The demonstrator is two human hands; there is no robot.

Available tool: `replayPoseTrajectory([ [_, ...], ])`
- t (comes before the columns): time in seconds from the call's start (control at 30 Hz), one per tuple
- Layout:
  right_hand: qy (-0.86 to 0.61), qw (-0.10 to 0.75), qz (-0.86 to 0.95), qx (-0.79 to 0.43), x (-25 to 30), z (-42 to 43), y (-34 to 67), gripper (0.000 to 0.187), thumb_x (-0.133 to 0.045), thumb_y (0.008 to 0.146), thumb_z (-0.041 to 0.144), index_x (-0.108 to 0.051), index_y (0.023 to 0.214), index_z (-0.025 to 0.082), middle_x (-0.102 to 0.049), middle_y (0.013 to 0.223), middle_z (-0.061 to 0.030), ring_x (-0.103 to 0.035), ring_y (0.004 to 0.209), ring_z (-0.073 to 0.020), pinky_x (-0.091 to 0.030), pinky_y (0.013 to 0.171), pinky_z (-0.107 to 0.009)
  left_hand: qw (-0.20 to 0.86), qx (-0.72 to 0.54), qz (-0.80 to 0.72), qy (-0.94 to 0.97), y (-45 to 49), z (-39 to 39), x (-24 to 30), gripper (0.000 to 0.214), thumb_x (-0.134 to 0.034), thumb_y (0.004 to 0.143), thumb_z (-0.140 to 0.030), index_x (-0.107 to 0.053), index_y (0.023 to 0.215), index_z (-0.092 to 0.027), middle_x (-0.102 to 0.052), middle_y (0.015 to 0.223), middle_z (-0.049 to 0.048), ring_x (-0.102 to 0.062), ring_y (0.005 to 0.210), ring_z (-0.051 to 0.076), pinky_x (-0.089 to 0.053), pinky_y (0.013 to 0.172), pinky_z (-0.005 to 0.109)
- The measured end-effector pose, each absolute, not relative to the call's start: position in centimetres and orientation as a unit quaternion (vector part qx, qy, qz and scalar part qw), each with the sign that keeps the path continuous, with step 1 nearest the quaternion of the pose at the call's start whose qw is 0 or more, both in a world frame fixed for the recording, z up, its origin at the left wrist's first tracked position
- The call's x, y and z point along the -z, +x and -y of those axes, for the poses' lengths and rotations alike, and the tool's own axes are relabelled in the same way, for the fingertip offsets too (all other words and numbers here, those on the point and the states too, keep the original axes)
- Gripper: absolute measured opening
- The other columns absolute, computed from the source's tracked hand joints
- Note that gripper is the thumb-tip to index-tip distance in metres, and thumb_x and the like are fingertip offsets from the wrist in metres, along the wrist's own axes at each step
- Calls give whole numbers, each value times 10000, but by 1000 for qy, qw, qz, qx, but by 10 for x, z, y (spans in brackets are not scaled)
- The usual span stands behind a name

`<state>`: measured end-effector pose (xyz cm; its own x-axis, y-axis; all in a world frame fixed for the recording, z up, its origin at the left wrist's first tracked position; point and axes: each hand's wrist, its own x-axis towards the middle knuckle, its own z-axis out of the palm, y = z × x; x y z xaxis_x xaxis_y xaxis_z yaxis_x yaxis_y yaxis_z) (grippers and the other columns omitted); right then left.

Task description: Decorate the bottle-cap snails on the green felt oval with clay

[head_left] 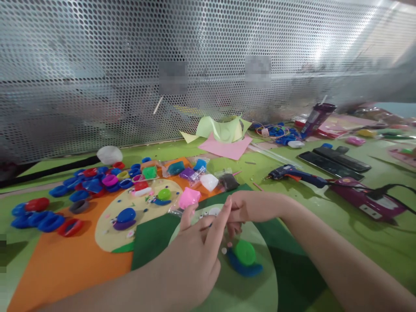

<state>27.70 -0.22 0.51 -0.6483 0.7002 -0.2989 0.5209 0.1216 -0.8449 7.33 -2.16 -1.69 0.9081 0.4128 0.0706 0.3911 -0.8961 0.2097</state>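
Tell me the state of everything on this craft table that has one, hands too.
left hand, fingers extended, meeting the right hand
right hand, fingers curled, grip unclear
green cap, sitting on blue clay
glue gun, lying on the table, unheld
bottle caps, loose, scattered
light green paper, curled up
pink paper, lying flat

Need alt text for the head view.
The left hand and right hand meet over a pale green circle, beside a snail made of a green cap on blue clay. Blue and red caps and a glue gun lie on the green table.
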Motion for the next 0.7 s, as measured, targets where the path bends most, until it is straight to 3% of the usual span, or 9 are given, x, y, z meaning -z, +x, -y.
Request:
replayPoseTrajectory([
  [0.1,-429,112,741,-504,-3,-2,279,271,-423,822,165,-627,644,145,-610,598,-2,-528,552,-86,-421,584,-202,160,-57,-199,965,72,23,15,826,-316,773,-52,246,1372,-150,-636,1060,101,-539,1013,256,-93,966,699],
  [0.23,-454,141,731,-489,-4,-5,281,265,-444,834,211,-568,606,155,-540,558,24,-458,517,-75,-382,529,-185,167,-69,-163,970,72,25,17,827,-314,774,-49,248,1372,-150,-620,1153,109,-466,1145,272,-39,985,689],
  [0.53,-466,148,729,-479,-4,-5,281,290,-464,844,260,-524,576,167,-478,534,41,-415,496,-72,-361,507,-186,162,-98,-154,970,69,26,19,812,-320,771,-45,206,1385,-116,-675,1062,99,-498,1130,275,-64,978,693],
  [0.7,-476,147,729,-469,-4,-5,280,291,-480,840,280,-537,579,165,-508,539,32,-437,502,-78,-379,522,-195,124,-120,-134,976,69,28,24,764,-284,796,-43,204,1383,-81,-563,1231,177,-513,1121,297,-42,965,701],
])
